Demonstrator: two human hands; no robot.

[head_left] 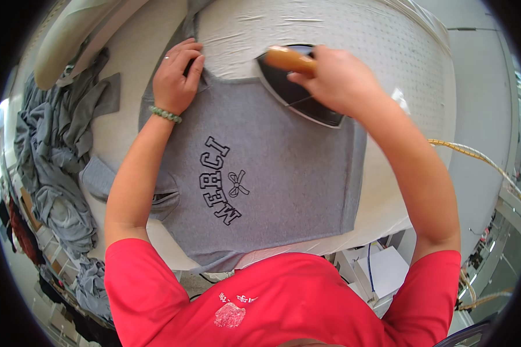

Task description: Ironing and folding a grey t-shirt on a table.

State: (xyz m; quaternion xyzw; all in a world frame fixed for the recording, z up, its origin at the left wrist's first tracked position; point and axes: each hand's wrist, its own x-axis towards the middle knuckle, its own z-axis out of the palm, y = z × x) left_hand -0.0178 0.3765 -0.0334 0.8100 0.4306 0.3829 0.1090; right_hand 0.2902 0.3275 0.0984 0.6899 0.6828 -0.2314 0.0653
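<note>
A grey T-shirt (283, 168) with dark lettering and a small bow design lies flat on a white perforated ironing table (388, 52). My left hand (176, 75), with a green bead bracelet at the wrist, presses down on the shirt's shoulder near the collar. My right hand (338, 78) grips the wooden handle of a dark iron (298, 92) that rests on the shirt's upper edge, at the far side of the garment. The iron's back end is hidden under my right hand.
A pile of grey garments (52, 156) hangs over the table's left side. A padded sleeve arm (75, 34) sits at the upper left. A braided hose (480, 159) runs off to the right. White boxes (385, 269) stand below the table edge.
</note>
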